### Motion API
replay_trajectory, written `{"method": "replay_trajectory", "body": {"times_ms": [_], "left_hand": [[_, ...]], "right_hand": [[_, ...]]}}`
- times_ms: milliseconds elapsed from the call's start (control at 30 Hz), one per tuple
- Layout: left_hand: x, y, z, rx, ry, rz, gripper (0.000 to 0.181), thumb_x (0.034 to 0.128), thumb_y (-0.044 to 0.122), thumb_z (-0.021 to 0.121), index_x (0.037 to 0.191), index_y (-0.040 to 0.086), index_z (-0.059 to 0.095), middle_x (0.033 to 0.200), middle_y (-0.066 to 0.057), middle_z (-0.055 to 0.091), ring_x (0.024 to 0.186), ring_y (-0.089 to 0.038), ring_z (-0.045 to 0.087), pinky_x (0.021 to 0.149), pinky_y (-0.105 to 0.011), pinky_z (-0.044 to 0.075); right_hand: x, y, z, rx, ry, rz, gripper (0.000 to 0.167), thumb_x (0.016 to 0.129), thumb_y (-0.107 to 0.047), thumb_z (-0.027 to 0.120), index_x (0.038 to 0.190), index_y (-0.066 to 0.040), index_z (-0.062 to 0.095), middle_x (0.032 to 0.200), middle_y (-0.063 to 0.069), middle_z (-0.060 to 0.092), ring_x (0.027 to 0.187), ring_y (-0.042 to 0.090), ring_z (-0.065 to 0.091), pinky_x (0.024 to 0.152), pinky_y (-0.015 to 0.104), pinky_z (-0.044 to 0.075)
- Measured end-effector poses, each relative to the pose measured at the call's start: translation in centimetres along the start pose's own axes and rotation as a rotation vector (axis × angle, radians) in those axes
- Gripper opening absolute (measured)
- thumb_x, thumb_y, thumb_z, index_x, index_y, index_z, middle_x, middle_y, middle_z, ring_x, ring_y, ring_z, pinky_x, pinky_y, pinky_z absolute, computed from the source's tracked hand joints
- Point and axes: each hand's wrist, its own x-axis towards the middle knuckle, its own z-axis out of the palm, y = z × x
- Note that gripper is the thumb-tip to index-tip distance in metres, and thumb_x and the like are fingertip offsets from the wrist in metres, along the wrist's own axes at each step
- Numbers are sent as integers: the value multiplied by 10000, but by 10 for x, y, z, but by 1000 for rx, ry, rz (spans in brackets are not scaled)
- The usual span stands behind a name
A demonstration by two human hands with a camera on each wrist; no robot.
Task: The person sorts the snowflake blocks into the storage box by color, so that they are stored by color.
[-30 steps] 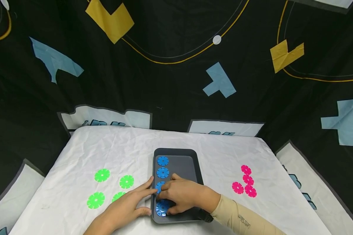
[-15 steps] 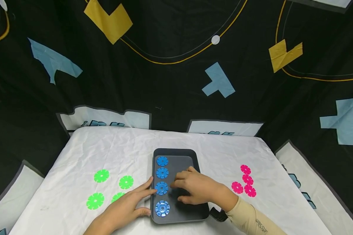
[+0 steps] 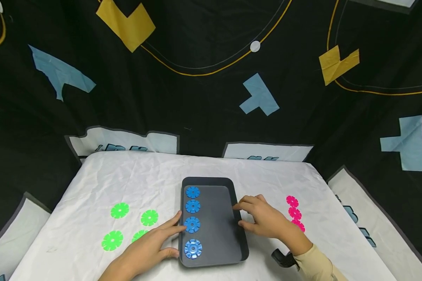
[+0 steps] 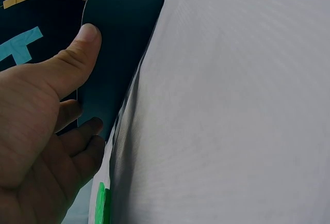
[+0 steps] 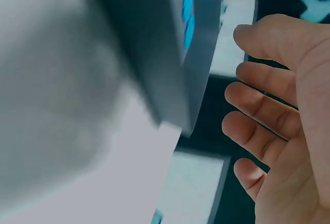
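Note:
Inside the dark grey baking tray, a column of several blue notched plastic discs lies along the left side. My left hand rests against the tray's left wall, its fingers extended and one fingertip over the rim. In the left wrist view the thumb touches the tray wall. My right hand is just off the tray's right edge, fingers loosely bent. The right wrist view shows nothing between its fingers.
Several green notched discs lie on the white cloth left of the tray. Pink notched discs lie to the right, partly hidden by my right hand. A black device is at my right wrist. A dark curtain hangs behind.
My right hand has lifted off the blue discs and moved right, past the tray's right edge, toward the pink discs. The lowest blue discs are now uncovered. My left hand stays at the tray.

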Motion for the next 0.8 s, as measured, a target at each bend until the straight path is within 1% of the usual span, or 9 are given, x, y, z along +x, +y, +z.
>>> {"method": "replay_trajectory", "body": {"times_ms": [133, 200, 267, 433, 500, 567, 667, 733, 800], "left_hand": [[0, 0, 0, -3, -1, 4, 683, 823, 478, 694, 1420, 193, 528, 1605, -22, 205, 1401, -211, 321, 1038, -471, 396], [1, 0, 0, -5, -4, 4, 683, 823, 478, 694, 1421, 193, 527, 1605, -21, 203, 1402, -211, 320, 1039, -471, 395], [1, 0, 0, -7, -6, 3, 684, 822, 477, 695, 1421, 192, 527, 1606, -23, 201, 1402, -216, 320, 1038, -473, 395], [1, -1, 0, -3, -6, -3, 673, 824, 465, 704, 1420, 206, 527, 1609, -12, 193, 1404, -215, 313, 1041, -465, 395], [1, -1, 1, 1, -1, -2, 670, 824, 465, 705, 1417, 208, 531, 1608, -9, 197, 1403, -214, 316, 1039, -462, 398], [1, -2, 2, 10, 5, 3, 669, 824, 476, 700, 1414, 208, 535, 1606, -12, 204, 1399, -217, 327, 1031, -462, 406], [1, -2, 2, 18, 12, 7, 669, 820, 479, 702, 1409, 207, 540, 1604, -17, 213, 1396, -220, 334, 1024, -461, 414], [1, -2, 2, 20, 8, 2, 664, 821, 470, 708, 1411, 217, 538, 1606, -12, 208, 1399, -213, 326, 1028, -457, 412], [2, -2, 2, 18, 2, -6, 664, 821, 459, 715, 1414, 223, 534, 1607, -5, 201, 1403, -206, 316, 1034, -452, 407]], "right_hand": [[-19, 17, 2, 16, 52, 47, 363, 802, -208, 779, 1145, -139, 679, 1081, -50, 623, 967, 76, 564, 839, 369, 370], [-29, 25, 3, 16, 65, 87, 385, 788, -196, 792, 1151, -150, 670, 1084, -55, 614, 920, 67, 552, 824, 370, 364], [-38, 31, 4, 11, 71, 130, 410, 778, -194, 800, 1162, -157, 662, 1090, -49, 611, 911, 69, 540, 823, 372, 373], [-58, 45, 6, 0, 96, 205, 459, 742, -172, 817, 1171, -105, 669, 1107, -32, 614, 1011, 135, 560, 849, 417, 440], [-65, 51, 8, 1, 105, 240, 472, 724, -162, 825, 1165, -87, 672, 1108, -30, 615, 1034, 163, 565, 865, 445, 444], [-73, 56, 11, -3, 99, 294, 486, 711, -163, 834, 1162, -83, 672, 1104, -20, 615, 1039, 183, 564, 858, 462, 413], [-83, 64, 14, -31, 74, 397, 509, 694, -188, 853, 1160, -97, 671, 1097, -8, 614, 1057, 207, 560, 835, 466, 349], [-89, 68, 14, -46, 53, 457, 526, 687, -202, 862, 1165, -102, 667, 1110, 10, 615, 1079, 243, 559, 810, 475, 316], [-95, 71, 14, -58, 35, 501, 542, 680, -208, 867, 1170, -104, 660, 1129, 31, 616, 1095, 297, 554, 811, 495, 306]]}}
